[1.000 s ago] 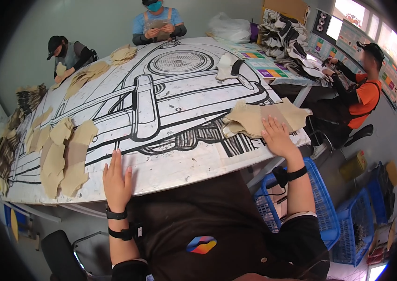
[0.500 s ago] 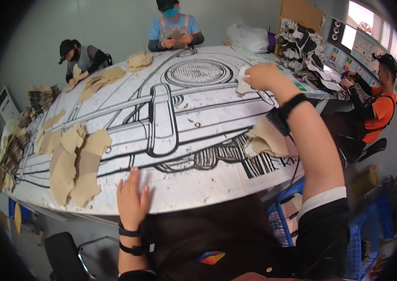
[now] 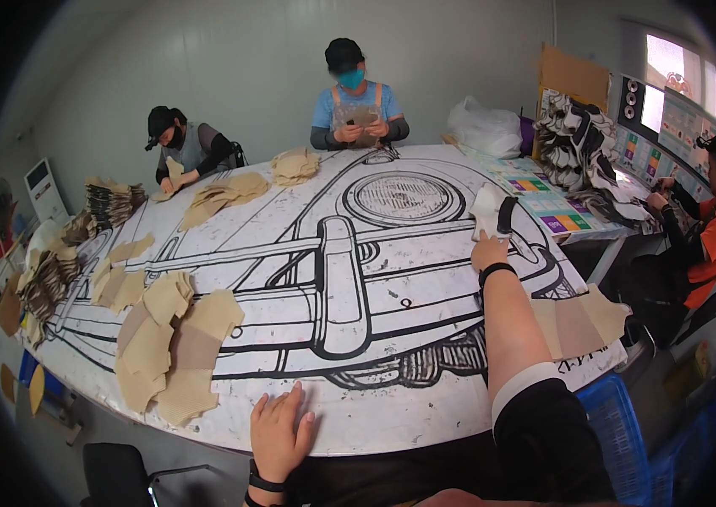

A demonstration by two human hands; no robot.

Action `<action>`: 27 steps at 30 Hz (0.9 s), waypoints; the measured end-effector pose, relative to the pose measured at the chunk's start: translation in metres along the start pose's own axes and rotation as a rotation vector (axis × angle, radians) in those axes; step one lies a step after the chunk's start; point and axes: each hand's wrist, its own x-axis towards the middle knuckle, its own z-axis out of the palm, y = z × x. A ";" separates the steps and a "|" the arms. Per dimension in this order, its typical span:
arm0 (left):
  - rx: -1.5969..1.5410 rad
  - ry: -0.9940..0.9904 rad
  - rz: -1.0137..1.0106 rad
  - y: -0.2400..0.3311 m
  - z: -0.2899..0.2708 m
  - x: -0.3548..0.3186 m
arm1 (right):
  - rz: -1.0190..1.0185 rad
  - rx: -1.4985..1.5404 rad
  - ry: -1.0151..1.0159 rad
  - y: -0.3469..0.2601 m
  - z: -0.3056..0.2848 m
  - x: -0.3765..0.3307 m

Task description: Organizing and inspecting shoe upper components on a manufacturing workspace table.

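My right hand (image 3: 488, 250) is stretched far across the big oval table (image 3: 426, 422), fingers closed on a white cloth-like piece with a black handle (image 3: 490, 211) near the middle right. My left hand (image 3: 278, 431) lies flat, fingers apart, on the table's near edge and holds nothing. A stack of tan cut pieces (image 3: 578, 323) lies at the right edge, beside my right forearm. More tan cut pieces (image 3: 174, 342) are spread on the table to the left of my left hand.
The tabletop carries a large black-and-white drawing. Three other people sit around it: two at the far side, one in orange at the right. Piles of tan pieces (image 3: 227, 193) and dark stacks (image 3: 111, 201) lie far left. A blue crate (image 3: 620, 422) stands below right.
My right hand left the tan stack at the right edge, reached forward across the table and closed on the white piece. My left hand stayed on the near edge.
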 end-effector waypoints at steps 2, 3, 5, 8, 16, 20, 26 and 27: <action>0.003 -0.007 -0.006 0.001 0.000 0.001 | 0.006 0.024 0.029 0.001 0.007 0.007; 0.013 -0.002 -0.011 0.001 -0.001 0.002 | 0.010 0.053 0.070 0.000 0.007 0.011; 0.005 -0.003 -0.015 -0.001 0.000 0.003 | -0.045 0.067 0.107 0.000 0.009 0.015; -0.008 -0.001 -0.013 0.000 0.000 0.005 | 0.149 0.650 0.133 -0.006 0.015 0.036; -0.010 0.028 -0.012 0.000 0.001 0.001 | -0.818 0.348 0.195 -0.100 -0.077 -0.031; 0.013 0.028 0.005 0.002 -0.001 -0.002 | -1.171 0.426 0.066 -0.131 -0.109 -0.161; -0.190 0.533 -0.003 -0.015 0.011 -0.027 | -1.370 0.695 -0.047 -0.048 -0.139 -0.306; -0.284 0.674 -0.014 -0.021 0.015 -0.034 | -1.392 0.747 -0.017 -0.029 -0.139 -0.315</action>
